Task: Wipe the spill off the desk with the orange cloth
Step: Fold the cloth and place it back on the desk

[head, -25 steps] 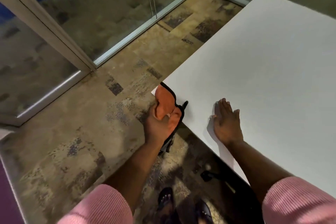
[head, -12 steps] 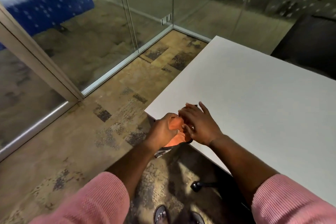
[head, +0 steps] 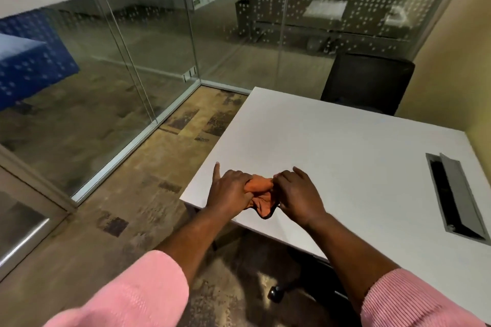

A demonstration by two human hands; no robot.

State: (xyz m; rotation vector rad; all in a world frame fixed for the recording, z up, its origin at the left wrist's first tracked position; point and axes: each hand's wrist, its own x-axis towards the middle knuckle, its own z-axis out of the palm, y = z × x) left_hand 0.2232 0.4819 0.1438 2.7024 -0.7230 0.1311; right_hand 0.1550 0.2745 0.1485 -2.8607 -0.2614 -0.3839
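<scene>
Both hands bunch the orange cloth [head: 261,188] at the tabletop [head: 345,156] corner.
Left hand [head: 229,190] and right hand [head: 297,195] pinch it closed; no spill is visible, so wiping may miss.

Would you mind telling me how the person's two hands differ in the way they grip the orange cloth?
The left hand closes on the crumpled orange cloth from the left with its index finger pointing straight out; the right hand pinches from the right with curled fingers. The left sits nearer the white desk's corner. Both grip the same cloth above the desk's near edge.
</scene>
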